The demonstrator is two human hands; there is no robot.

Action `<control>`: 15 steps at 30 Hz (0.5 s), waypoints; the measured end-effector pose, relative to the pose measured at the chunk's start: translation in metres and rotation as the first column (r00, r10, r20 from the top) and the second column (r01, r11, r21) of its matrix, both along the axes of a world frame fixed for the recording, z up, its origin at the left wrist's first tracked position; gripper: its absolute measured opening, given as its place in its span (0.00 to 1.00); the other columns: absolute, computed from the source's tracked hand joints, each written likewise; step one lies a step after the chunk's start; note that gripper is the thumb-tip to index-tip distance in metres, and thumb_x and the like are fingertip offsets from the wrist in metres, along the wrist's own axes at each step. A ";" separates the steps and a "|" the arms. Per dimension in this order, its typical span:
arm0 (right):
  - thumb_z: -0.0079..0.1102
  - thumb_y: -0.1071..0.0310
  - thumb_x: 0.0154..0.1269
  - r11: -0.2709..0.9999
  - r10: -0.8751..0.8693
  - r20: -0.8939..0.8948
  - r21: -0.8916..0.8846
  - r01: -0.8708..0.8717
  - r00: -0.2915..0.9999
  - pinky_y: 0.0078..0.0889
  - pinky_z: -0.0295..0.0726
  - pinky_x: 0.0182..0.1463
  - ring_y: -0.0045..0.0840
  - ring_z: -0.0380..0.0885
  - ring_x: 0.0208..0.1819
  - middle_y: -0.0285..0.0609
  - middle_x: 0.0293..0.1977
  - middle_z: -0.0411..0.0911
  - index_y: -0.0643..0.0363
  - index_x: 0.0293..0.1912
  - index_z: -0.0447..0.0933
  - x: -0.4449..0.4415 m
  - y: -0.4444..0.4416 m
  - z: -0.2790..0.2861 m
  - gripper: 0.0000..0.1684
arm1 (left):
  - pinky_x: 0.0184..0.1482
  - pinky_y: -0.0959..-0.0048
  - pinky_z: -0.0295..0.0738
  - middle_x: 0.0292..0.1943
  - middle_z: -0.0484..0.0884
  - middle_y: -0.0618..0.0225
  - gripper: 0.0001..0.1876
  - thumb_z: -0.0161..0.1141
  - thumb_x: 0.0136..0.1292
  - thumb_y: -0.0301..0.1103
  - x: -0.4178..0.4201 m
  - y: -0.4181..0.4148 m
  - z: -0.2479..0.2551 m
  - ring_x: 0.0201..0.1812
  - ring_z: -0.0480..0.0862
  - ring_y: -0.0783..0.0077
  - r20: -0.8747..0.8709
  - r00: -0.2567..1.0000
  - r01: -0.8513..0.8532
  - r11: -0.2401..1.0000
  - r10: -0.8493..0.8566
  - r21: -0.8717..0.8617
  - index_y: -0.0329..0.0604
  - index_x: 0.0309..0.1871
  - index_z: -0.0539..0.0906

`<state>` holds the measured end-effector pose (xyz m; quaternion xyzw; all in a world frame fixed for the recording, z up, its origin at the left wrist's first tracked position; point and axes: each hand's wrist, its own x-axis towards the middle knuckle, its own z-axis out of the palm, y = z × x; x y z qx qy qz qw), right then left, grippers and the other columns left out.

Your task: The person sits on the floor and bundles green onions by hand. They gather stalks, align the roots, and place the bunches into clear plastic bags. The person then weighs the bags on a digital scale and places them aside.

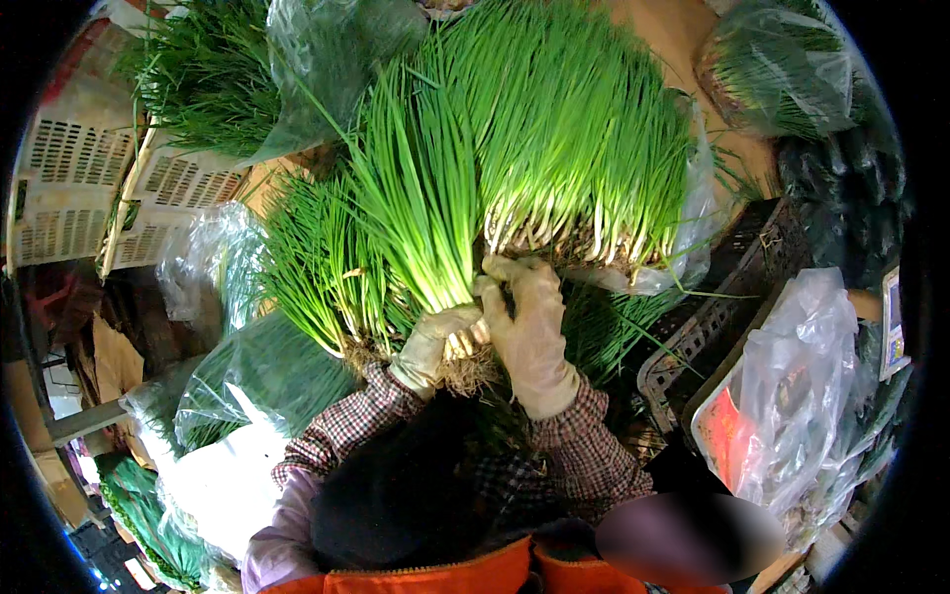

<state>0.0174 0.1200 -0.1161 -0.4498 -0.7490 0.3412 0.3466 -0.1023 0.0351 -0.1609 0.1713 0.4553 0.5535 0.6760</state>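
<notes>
My left hand (427,349), in a pale glove, grips a thick bunch of long chive-like greens (427,223) near its white bases. The tangled brown roots (464,371) of the bunch hang below my fingers, and its leaves point away from me. My right hand (523,319), gloved too, is close against the right side of the bunch with its fingers bent. Whether it pinches a stalk is hidden. Just beyond my right hand lies a large heap of the same greens (579,134), bases towards me. A smaller loose pile (319,267) lies to the left of the bunch.
A clear plastic bag (698,193) lies under the large heap's right side. Bagged greens (260,371) are at left, and another bag of greens (787,82) at upper right. White slotted crates (74,171) stand left. A dark plastic crate (712,334) and crumpled plastic bags (798,393) are right.
</notes>
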 end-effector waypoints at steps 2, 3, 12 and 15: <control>0.57 0.74 0.49 1.000 -0.029 -0.069 -0.010 0.028 0.997 0.35 0.72 0.42 0.38 0.75 0.35 0.49 0.31 0.77 0.64 0.31 0.76 0.003 0.017 -0.019 0.06 | 0.30 0.81 0.71 0.28 0.78 0.62 0.10 0.55 0.54 0.30 0.005 0.002 0.034 0.26 0.75 0.75 -0.128 0.992 -0.027 0.990 0.009 -0.142 0.33 0.36 0.78; 0.59 0.76 0.47 0.996 -0.089 -0.106 -0.009 0.088 0.990 0.35 0.74 0.40 0.38 0.76 0.32 0.50 0.28 0.76 0.65 0.30 0.75 0.003 0.023 -0.030 0.06 | 0.29 0.81 0.71 0.27 0.78 0.62 0.11 0.55 0.53 0.29 0.008 0.000 0.049 0.24 0.75 0.75 0.031 0.991 -0.128 0.989 0.131 -0.076 0.33 0.38 0.76; 0.65 0.58 0.46 0.753 -0.345 -0.062 -0.614 0.236 0.937 0.31 0.74 0.44 0.35 0.73 0.38 0.56 0.41 0.71 0.67 0.61 0.40 -0.049 0.071 -0.102 0.53 | 0.36 0.71 0.64 0.22 0.72 0.73 0.22 0.59 0.47 0.32 -0.007 -0.006 0.067 0.28 0.71 0.72 0.213 0.955 -0.272 0.892 0.205 0.361 0.47 0.48 0.69; 0.57 0.74 0.48 0.762 -0.438 -0.247 -0.612 0.211 0.864 0.29 0.78 0.36 0.31 0.76 0.31 0.47 0.32 0.75 0.65 0.47 0.64 -0.005 0.071 -0.121 0.23 | 0.36 0.71 0.65 0.24 0.72 0.72 0.22 0.59 0.47 0.33 -0.010 -0.011 0.066 0.30 0.72 0.71 0.177 0.944 -0.311 0.928 0.277 0.206 0.47 0.48 0.69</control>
